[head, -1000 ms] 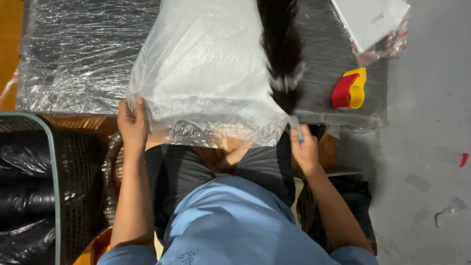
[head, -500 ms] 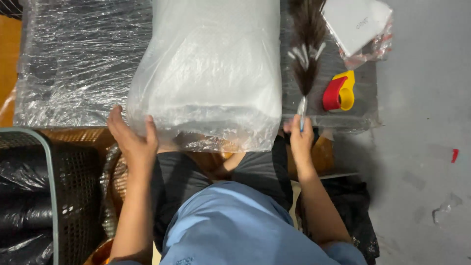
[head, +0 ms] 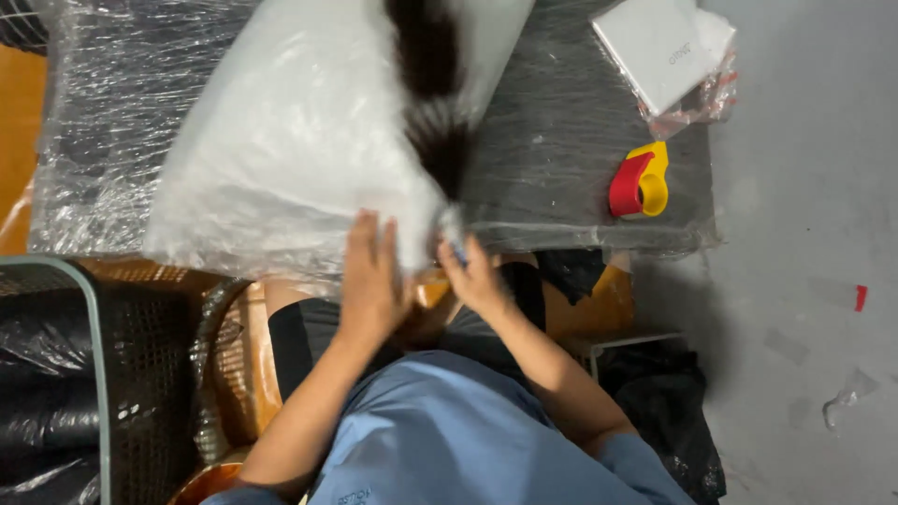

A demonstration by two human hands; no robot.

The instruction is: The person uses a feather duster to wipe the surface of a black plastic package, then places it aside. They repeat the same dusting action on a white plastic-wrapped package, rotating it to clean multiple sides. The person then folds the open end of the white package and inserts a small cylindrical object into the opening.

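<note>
A big clear plastic bag (head: 281,150) with pale white filling lies tilted across the film-wrapped dark table (head: 580,122). My left hand (head: 372,271) lies flat on the bag's near edge, fingers stretched out, thumb hidden. Just to its right, my right hand (head: 472,276) grips the thin handle of a dark feather duster (head: 432,103). The duster's bushy head reaches up over the bag's right side, and its tuft is blurred.
A red and yellow tape dispenser (head: 641,182) sits near the table's right front edge. A white box in clear wrap (head: 666,49) lies at the back right. A black mesh basket (head: 56,374) stands at my left. Grey floor (head: 804,281) lies to the right.
My left hand slid right along the bag's edge to its middle. The bag turned at an angle. The duster swung left, from the bare table onto the bag.
</note>
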